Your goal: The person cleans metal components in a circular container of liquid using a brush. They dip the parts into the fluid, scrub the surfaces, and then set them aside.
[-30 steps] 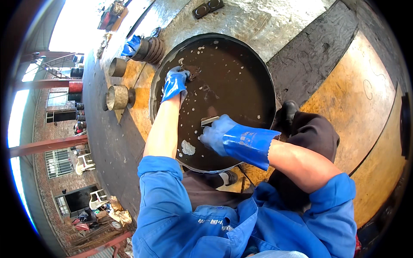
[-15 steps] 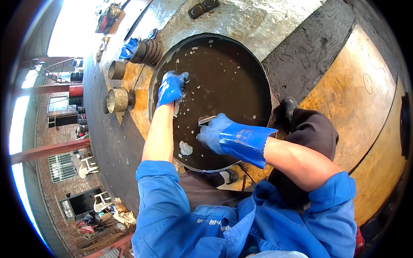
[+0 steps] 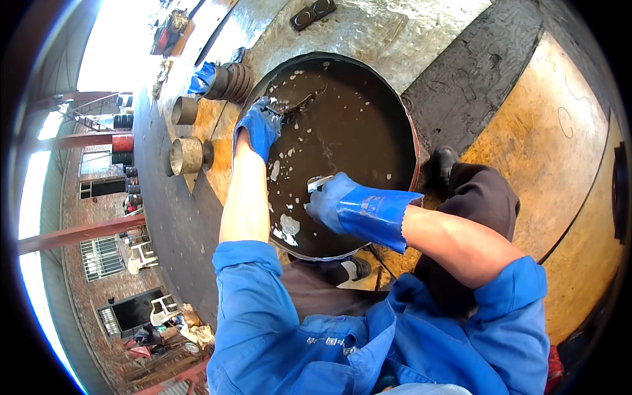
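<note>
A wide round tub (image 3: 417,155) of dark brown liquid, flecked with pale floating patches, stands in front of me. My left hand (image 3: 260,128), in a blue rubber glove, reaches down at the liquid on the tub's left side. Its fingers are curled and partly hidden; a dark, wavy streak (image 3: 304,102) runs from them across the surface, and I cannot tell if it is an object or a ripple. My right hand (image 3: 331,201), gloved alike, is closed around a small silvery metal piece (image 3: 318,183) over the tub's near half.
Metal rings (image 3: 239,82) with blue material lie beyond the tub's left rim, near a short cylinder (image 3: 185,110) and a wider pale one (image 3: 186,156). Dark blocks (image 3: 313,13) lie at the far side. My shoe (image 3: 444,164) is close to the right rim.
My left hand has shifted slightly away from me and bent at the wrist, and the dark streak has appeared beside its fingers. My right hand has barely moved, still holding the metal piece.
</note>
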`<action>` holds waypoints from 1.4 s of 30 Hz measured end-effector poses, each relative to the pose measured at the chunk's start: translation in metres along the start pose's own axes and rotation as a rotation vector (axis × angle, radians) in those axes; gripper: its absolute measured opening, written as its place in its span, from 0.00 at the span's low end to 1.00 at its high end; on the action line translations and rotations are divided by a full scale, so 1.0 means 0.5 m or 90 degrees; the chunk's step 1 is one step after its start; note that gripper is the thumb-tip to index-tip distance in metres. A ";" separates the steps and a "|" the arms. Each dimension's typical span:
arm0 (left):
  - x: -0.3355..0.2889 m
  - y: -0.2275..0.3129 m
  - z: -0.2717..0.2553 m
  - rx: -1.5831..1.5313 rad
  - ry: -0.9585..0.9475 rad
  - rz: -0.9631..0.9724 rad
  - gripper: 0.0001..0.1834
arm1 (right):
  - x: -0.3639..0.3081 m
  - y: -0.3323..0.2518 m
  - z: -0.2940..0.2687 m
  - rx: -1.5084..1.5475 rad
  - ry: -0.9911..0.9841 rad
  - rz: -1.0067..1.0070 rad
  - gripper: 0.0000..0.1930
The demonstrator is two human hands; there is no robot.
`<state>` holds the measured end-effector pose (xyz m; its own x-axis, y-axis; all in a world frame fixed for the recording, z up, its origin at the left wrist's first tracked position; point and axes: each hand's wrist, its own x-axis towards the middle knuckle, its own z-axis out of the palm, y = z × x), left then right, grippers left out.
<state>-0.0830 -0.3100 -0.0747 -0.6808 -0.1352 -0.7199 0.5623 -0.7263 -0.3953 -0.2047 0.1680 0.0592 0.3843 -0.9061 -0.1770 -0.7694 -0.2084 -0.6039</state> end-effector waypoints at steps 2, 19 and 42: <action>0.179 -0.156 -0.012 0.487 -0.018 0.183 0.18 | -0.002 0.080 0.008 -0.002 -0.007 0.082 0.14; 0.022 -0.414 -0.072 0.942 0.166 0.282 0.10 | 0.021 0.066 0.026 -0.005 0.012 0.064 0.13; -0.163 -0.408 -0.188 1.132 0.218 0.522 0.15 | -0.013 0.106 0.076 0.098 0.285 0.038 0.10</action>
<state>-0.0981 -0.0874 0.0107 -0.3251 -0.7718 -0.5464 -0.5262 -0.3324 0.7827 -0.2286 0.1771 -0.0013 0.0579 -0.9915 0.1169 -0.6862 -0.1246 -0.7167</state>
